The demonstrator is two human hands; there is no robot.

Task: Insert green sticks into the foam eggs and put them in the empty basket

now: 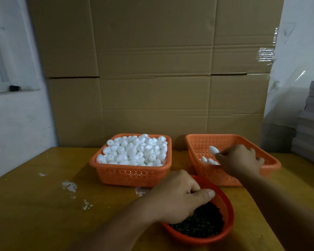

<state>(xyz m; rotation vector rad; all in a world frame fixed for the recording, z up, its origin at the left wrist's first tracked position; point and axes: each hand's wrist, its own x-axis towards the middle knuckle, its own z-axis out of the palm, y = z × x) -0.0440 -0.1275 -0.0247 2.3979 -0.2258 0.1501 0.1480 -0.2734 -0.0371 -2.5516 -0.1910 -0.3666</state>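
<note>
On the left part of the wooden tabletop (43, 205) there are only some white scuff marks. Next comes the full basket (130, 173), an orange perforated one, heaped with white foam eggs (134, 151). These eggs look very light and a little soft, so I think they will dent if squeezed hard, and they can roll or spill easily from the heap; it seems best to hold one gently around its wide middle and push the stick into one end. In front, nearer the person, the left hand (179, 198) is down in the round red bowl (225, 211) of dark green sticks (201, 225). Its fingers are curled into the pile with the thumb laid across them, but whether they already pinch a stick I cannot tell, because the fingertips are hidden. The sticks look thin, stiff and tangled, so taking only one probably needs a fine pinch near one end. To the right stands the second orange basket (272, 162), almost empty, with a few finished eggs (209, 161) lying at its bottom. The right hand (240, 159) is over this basket and its fingers pinch a thin stick with a foam egg (214, 149) on the tip, held above the others. The stem seems the safer place to grip here.
</note>
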